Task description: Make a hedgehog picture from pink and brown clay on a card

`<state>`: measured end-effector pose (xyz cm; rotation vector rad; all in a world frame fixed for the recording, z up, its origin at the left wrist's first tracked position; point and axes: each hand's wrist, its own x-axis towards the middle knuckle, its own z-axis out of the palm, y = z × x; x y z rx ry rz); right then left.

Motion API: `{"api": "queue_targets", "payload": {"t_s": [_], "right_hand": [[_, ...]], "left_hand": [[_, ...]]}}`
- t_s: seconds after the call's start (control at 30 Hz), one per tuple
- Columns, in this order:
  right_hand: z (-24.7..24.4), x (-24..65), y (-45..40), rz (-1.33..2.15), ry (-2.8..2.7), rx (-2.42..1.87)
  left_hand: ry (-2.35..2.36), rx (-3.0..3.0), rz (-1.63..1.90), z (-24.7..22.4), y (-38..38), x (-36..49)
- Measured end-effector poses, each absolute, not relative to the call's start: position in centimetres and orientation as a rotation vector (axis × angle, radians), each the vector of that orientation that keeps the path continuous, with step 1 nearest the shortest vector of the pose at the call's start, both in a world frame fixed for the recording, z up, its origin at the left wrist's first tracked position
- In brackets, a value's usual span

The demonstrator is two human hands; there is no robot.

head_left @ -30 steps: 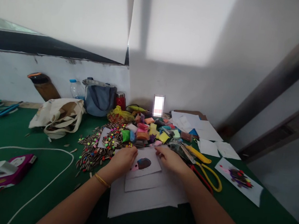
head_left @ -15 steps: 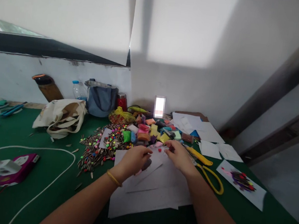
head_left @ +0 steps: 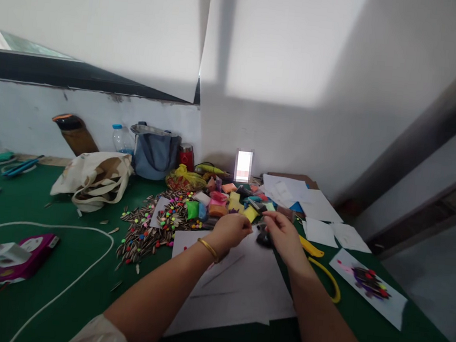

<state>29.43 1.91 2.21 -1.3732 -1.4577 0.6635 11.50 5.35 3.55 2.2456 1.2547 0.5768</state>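
My left hand [head_left: 230,234] hovers above the white paper sheets [head_left: 235,301] with its fingers pinched together; what is between them is too small to make out. Close by on the right, my right hand [head_left: 286,238] has thumb and forefinger pressed together, their tips near the left hand's. Just below those right fingertips is a black lump [head_left: 264,239], which looks like a dark packet; whether the hand touches it I cannot tell. Beyond both hands lies a heap of coloured clay packets [head_left: 218,211]. My left forearm hides part of the sheets.
Striped sunflower seeds [head_left: 136,243] mixed with coloured balls are spread on the left. Yellow-handled scissors [head_left: 332,280] lie beside my right forearm. A decorated card [head_left: 370,284] is farther right. A white cable [head_left: 59,292], a cloth bag [head_left: 94,174] and a blue bag [head_left: 156,153] occupy the left side.
My left hand has moved right and slightly up, closer to my right hand. The right hand has shifted a little right. A black lump now shows beneath its fingertips.
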Motion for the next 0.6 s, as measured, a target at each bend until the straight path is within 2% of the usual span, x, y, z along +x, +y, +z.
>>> {"api": "queue_targets", "payload": {"t_s": [0.1, 0.2, 0.3, 0.43, 0.6], "right_hand": [[2.6, 29.4, 1.6, 0.725, -1.458, -1.396], [2.2, 28.8, 1.4, 0.816, -1.778, -1.413], [1.7, 28.4, 1.3, 0.601, -2.048, -1.545], [1.6, 28.4, 1.4, 0.311, -2.012, -1.643], [1.6, 27.4, 1.2, 0.297, -1.847, -1.453]], "left_hand": [[1.248, 2.213, 0.612, 3.8, 5.9, 11.5], [1.256, 2.137, 0.696, 4.1, 6.5, 11.1], [1.269, 2.034, 0.794, 4.5, 7.0, 10.0], [1.216, 1.909, 0.886, 5.0, 6.8, 8.0], [1.064, 1.659, 0.895, 5.1, 5.7, 6.9]]}}
